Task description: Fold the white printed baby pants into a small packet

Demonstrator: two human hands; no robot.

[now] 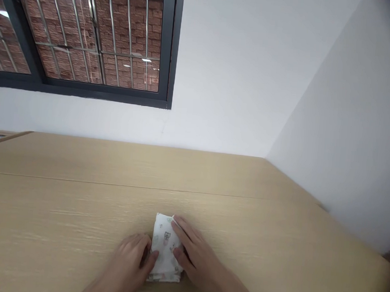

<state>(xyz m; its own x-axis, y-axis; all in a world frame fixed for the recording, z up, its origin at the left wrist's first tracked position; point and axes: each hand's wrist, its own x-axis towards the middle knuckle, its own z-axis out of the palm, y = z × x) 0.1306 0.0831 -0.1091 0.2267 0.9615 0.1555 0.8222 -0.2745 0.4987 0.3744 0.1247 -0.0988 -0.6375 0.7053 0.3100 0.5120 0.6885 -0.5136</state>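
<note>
A: What does each grip look like?

B: The left hand (130, 260) lies flat along the left edge of the cloth (165, 247), thumb laid over that edge and the other fingers loosely curled on the wood beside it. It is a light pinch at the border, pressing the edge down instead of closing round anything. The right hand (195, 254) rests on the cloth's right side, fingers stretched forward and close together, the tips near the far right corner. That grip is flat and spread, pressing down, with nothing enclosed in it.

A: And the cloth itself?

B: It is small, folded into a compact upright rectangle, white with a faint printed pattern of small figures. The layered edges show at the near end. It lies flat between the two hands, touching both.

A: Where does it sit?

B: On the desk (57, 225), near the front edge and about midway across. The top is pale wood grain, with a seam running left to right farther back.

A: Beyond that?

B: A white wall (227, 76) rises behind the desk and meets another wall at the right. At upper left there is a dark-framed window (89, 34) with metal bars, and brickwork shows through the glass.
</note>
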